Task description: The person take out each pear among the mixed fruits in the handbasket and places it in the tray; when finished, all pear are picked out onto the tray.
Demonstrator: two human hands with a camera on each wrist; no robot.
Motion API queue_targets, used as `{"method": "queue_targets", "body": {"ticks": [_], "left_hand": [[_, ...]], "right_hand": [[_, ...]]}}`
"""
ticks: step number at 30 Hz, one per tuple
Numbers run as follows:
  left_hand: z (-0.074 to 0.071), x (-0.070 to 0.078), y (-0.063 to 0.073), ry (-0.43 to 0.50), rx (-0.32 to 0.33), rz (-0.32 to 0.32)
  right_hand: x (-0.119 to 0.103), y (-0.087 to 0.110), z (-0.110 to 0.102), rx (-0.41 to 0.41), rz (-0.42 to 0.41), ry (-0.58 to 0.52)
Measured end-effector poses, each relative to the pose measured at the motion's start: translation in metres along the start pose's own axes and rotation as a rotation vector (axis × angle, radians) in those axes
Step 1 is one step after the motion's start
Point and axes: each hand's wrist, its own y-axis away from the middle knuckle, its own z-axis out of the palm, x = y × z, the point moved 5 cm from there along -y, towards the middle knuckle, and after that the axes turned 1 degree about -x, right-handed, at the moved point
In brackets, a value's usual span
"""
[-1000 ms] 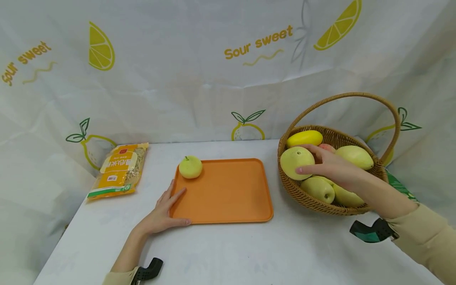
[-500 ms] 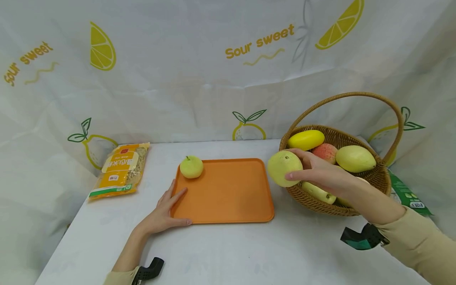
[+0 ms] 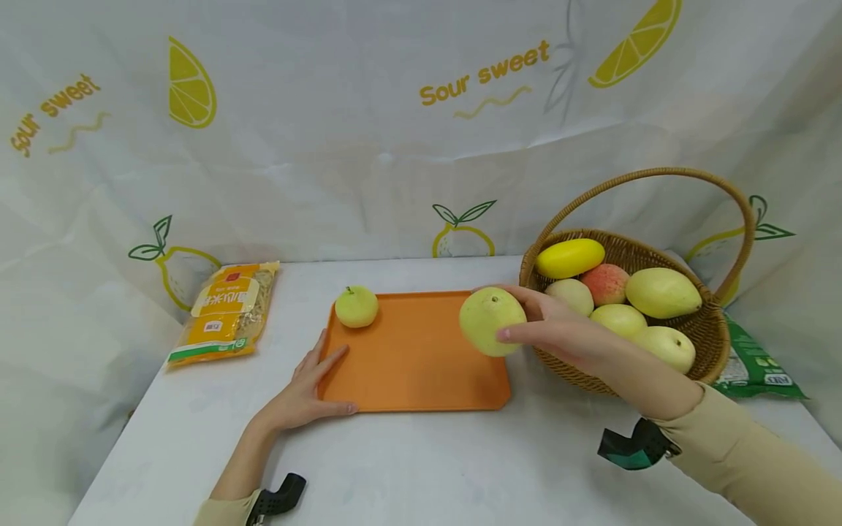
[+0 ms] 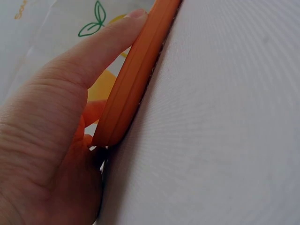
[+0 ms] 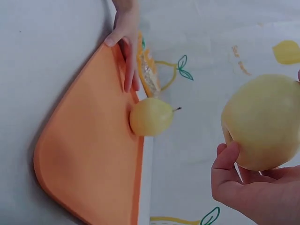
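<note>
My right hand [image 3: 559,325] grips a large, round yellow-green fruit [image 3: 488,321] with a small dimple, thumb on its near side. It is held up over the right part of the orange tray [image 3: 421,358]. The right wrist view shows the fingers curled round the pale fruit [image 5: 262,122]. A smaller round yellow-green fruit [image 3: 357,307] with a dark stem sits in the tray's far left corner. My left hand [image 3: 305,391] rests at the near left corner, thumb [image 4: 108,47] along the near edge and fingers spread at the left side.
A wicker basket [image 3: 713,332] with a tall handle stands right, holding a yellow oval fruit [image 3: 569,258], a peach [image 3: 605,283] and several pale fruits. A yellow grain packet [image 3: 224,310] lies at left. A green packet [image 3: 756,365] lies behind the basket. A printed cloth hangs at the back.
My right hand has lifted the large round fruit from the basket and carried it left to over the tray. The left hand stays at the tray's corner.
</note>
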Motion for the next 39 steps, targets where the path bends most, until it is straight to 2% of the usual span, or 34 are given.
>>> {"method": "queue_targets", "body": {"ticks": [8,14,17,25,29,39], "left_hand": [[0.000,0.001,-0.001,-0.002,-0.001,-0.002],[0.000,0.002,-0.001,-0.004,-0.002,-0.003],[0.000,0.003,-0.001,-0.006,-0.007,0.000],[0.000,0.002,-0.003,-0.011,-0.012,0.001],[0.000,0.002,-0.004,-0.009,-0.011,0.002],[0.000,0.000,-0.001,0.002,-0.004,-0.004]], "right_hand": [[0.014,-0.017,0.017,-0.055,-0.040,-0.143],[0.034,-0.034,0.026,0.019,-0.042,-0.294],[0.045,-0.042,0.029,0.061,-0.040,-0.335],[0.065,-0.061,0.033,0.167,-0.011,-0.349],[0.074,-0.070,0.032,0.218,0.024,-0.304],[0.084,-0.098,0.037,0.327,0.077,-0.269]]}}
